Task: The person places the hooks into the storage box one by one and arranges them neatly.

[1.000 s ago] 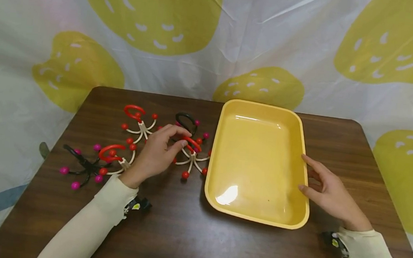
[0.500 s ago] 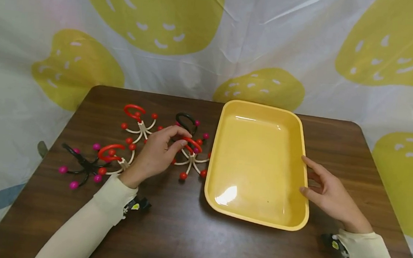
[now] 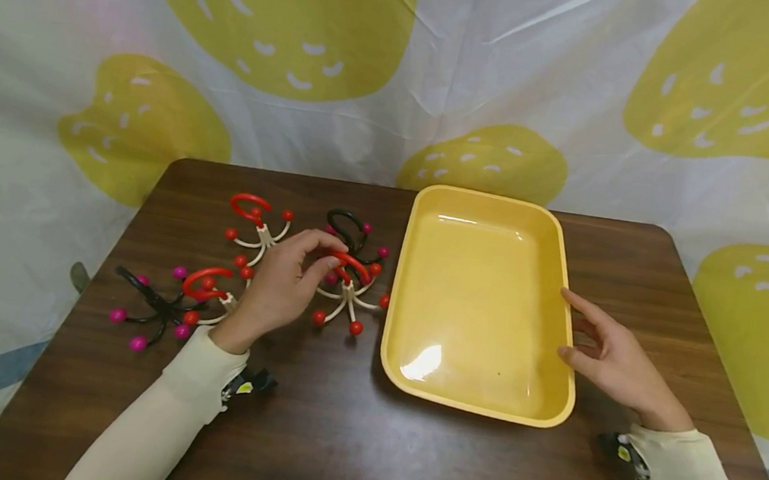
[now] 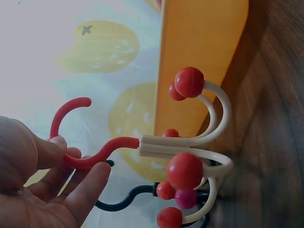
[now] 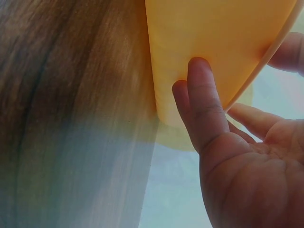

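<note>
My left hand pinches the red hook of a white multi-arm hook hanger, whose curved arms end in red balls. The hanger stands upright, close to the left side of a yellow tray; I cannot tell if it touches the table. My right hand holds the tray's right rim. Thumb and index finger reach over the edge, while other fingers lie against the outer wall. Just behind the held hanger is a black hanger with magenta balls, partly hidden.
On the left of the brown table stand two more white hangers with red hooks, one at the back and one partly behind the left wrist. Another black hanger lies farthest left. A lemon-print cloth hangs behind the table.
The left hand has shifted slightly left with the white hanger, whose arms have turned or swung a little. The right hand and the tray stay in place.
</note>
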Available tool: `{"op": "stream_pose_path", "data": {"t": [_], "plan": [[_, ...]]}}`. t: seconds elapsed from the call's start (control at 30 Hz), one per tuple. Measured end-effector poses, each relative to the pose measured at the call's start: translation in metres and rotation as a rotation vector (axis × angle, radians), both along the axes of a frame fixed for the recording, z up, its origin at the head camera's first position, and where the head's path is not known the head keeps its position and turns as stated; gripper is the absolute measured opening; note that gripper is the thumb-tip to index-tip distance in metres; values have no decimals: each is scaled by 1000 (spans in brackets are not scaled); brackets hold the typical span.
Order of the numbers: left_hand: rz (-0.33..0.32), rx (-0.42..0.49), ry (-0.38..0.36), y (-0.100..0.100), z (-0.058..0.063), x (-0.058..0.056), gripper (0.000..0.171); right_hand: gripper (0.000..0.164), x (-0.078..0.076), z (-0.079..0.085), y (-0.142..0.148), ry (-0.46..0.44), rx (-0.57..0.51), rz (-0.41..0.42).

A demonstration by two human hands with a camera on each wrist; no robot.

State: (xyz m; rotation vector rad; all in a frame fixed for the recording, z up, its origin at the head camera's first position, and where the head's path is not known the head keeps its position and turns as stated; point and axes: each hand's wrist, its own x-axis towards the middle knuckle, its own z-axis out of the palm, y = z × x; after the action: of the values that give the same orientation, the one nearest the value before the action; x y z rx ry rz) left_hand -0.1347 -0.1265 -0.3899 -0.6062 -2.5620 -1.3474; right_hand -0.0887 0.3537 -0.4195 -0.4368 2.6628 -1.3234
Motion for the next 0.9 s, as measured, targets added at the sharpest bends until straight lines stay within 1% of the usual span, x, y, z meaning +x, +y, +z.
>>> {"op": "stream_pose_path", "data": {"t": [0.23, 0.5, 0.67, 0.9], "plan": [[20, 16, 46, -5, 9, 5, 17, 85, -1, 0, -1, -4, -14, 8], [42, 68, 36, -9, 24, 12, 18, 85, -2, 2, -2, 0, -15, 17], [38, 111, 62, -8, 32, 12, 18, 85, -3, 2, -3, -10, -13, 14], [22, 163, 74, -1, 41, 10, 19, 85, -2, 0, -3, -14, -14, 8]]}}
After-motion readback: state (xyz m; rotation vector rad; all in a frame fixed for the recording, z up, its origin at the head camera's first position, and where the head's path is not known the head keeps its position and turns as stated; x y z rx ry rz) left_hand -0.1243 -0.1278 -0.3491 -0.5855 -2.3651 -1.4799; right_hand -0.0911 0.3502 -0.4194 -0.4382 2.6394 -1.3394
